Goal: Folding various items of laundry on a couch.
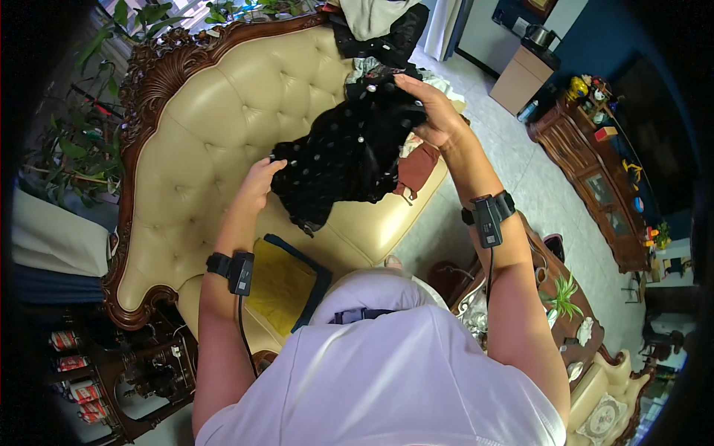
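Note:
A black sheer garment with pale dots [346,145] is spread between my two hands above a cream tufted leather sofa [223,122]. My left hand [262,179] pinches its left edge between thumb and fingers. Its upper right part is held in my right hand [432,108], with the thumb along the top edge. Behind and below the garment lies a reddish-brown cloth [415,170], with other clothes heaped farther up the seat. Folded yellow cloth [281,284] and dark blue cloth [321,279] lie on the sofa near my body.
Dark clothes and a grey cloth [374,17] hang over the sofa's far end. To the right stands a wooden table with a potted plant [564,298]. A carved wooden cabinet [591,178] lines the far wall. Dark wooden shelving [111,362] is at lower left.

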Tool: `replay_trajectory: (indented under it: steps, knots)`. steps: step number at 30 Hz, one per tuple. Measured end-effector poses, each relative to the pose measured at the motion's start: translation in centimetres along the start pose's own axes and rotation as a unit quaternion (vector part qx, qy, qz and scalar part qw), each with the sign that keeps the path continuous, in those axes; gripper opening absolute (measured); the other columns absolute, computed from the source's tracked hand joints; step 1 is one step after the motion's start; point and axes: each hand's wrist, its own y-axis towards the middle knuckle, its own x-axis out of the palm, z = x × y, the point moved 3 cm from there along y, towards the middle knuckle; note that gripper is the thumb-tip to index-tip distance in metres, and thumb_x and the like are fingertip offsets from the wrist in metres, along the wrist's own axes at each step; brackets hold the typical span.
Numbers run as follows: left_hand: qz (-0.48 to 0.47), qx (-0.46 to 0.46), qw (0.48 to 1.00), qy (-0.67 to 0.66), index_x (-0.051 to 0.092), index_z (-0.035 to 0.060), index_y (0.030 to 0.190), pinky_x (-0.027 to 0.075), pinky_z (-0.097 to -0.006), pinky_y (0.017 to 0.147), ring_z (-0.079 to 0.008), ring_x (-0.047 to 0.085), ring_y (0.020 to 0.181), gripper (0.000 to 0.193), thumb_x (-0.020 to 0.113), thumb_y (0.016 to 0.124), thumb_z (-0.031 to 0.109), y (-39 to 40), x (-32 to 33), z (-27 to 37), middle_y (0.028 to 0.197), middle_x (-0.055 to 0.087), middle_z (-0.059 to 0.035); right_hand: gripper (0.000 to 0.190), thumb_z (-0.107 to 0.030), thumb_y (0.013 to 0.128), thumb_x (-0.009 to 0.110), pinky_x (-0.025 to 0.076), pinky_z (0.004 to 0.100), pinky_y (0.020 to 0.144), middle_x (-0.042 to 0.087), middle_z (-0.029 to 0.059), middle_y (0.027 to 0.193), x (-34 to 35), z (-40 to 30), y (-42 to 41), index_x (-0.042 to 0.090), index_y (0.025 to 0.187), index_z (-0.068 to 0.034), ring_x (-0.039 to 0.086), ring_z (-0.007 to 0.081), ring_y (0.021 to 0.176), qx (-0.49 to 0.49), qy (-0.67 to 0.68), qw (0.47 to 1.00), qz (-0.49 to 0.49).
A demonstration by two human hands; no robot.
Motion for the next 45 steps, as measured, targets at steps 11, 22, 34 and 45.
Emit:
replay_trajectory:
  steps: [11, 22, 34, 45]
  knots:
    - [-0.290, 0.182, 0.935, -0.091, 0.056, 0.0035, 0.105, 0.045, -0.0261, 0.084, -0.0101, 0.055, 0.096, 0.027, 0.065, 0.081, 0.012, -4.4, 12.3, 1.2, 0.101, 0.060, -0.0026, 0.012, -0.021, 0.090, 0.056, 0.051, 0.0252, 0.059, 0.062, -0.0016, 0.083, 6.1, 2.8, 2.9, 0.057, 0.094, -0.010, 0.060, 0.0084, 0.070, -0.006, 0.065, 0.994, -0.083]
    - [-0.306, 0.112, 0.911, 0.253, 0.060, 0.0015, 0.109, 0.045, -0.0292, 0.081, -0.0142, 0.057, 0.085, 0.044, 0.064, 0.083, 0.037, -3.3, 12.9, -1.3, 0.093, 0.064, -0.0034, 0.019, -0.022, 0.091, 0.054, 0.051, 0.0266, 0.074, 0.061, 0.0021, 0.097, 4.0, 1.9, 2.8, 0.056, 0.104, -0.009, 0.060, 0.0114, 0.086, -0.084, 0.081, 0.990, -0.080]
    - [-0.242, 0.007, 0.937, -0.253, 0.042, 0.0038, 0.128, 0.042, -0.0311, 0.093, -0.0109, 0.050, 0.111, 0.062, 0.056, 0.086, 0.048, -1.1, 10.4, 3.4, 0.124, 0.050, -0.0039, 0.015, -0.009, 0.078, 0.057, 0.045, 0.0216, 0.071, 0.058, -0.0008, 0.087, -3.4, 12.8, 0.1, 0.058, 0.092, -0.010, 0.055, 0.0096, 0.080, 0.163, -0.134, 0.976, -0.055]
    - [-0.317, -0.040, 0.901, -0.294, 0.051, 0.0015, 0.118, 0.052, -0.0349, 0.084, -0.0190, 0.062, 0.096, 0.046, 0.042, 0.095, 0.040, -3.5, 12.5, 4.3, 0.106, 0.063, -0.0098, 0.041, -0.009, 0.085, 0.053, 0.043, 0.0297, 0.086, 0.060, 0.0059, 0.106, 0.9, 17.7, 0.9, 0.048, 0.126, -0.008, 0.054, 0.0174, 0.098, 0.052, -0.206, 0.970, -0.118]
